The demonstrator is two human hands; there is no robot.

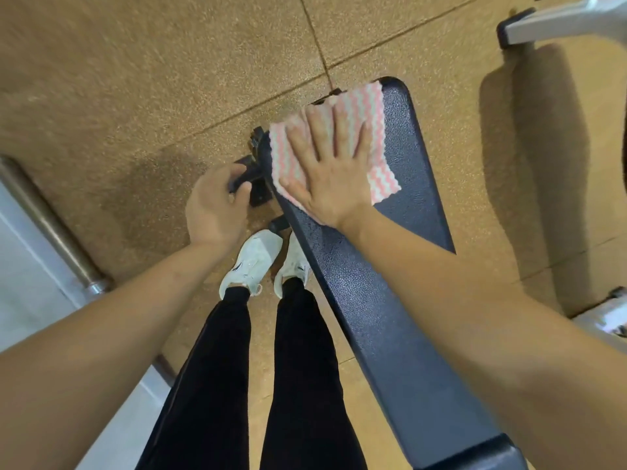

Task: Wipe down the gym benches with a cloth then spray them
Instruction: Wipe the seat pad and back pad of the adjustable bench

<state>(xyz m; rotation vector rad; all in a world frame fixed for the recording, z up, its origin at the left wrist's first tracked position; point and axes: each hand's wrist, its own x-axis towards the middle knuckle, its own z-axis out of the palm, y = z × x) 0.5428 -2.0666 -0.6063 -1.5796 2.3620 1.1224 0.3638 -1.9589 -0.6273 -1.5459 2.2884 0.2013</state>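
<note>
A dark blue padded gym bench (380,300) runs from the lower right up to the middle of the view. Near its far end lies a pink and white striped cloth (376,106). My right hand (330,167) presses flat on the cloth with its fingers spread. My left hand (215,206) hangs beside the bench's left edge, over the black metal frame (252,179), with its fingers loosely curled. Whether it touches the frame I cannot tell. No spray bottle is in view.
My legs in black trousers and white shoes (252,262) stand close against the bench's left side on the tan speckled floor (135,79). A metal rail (47,215) runs along the left edge. Grey machine parts (556,22) sit at the top right.
</note>
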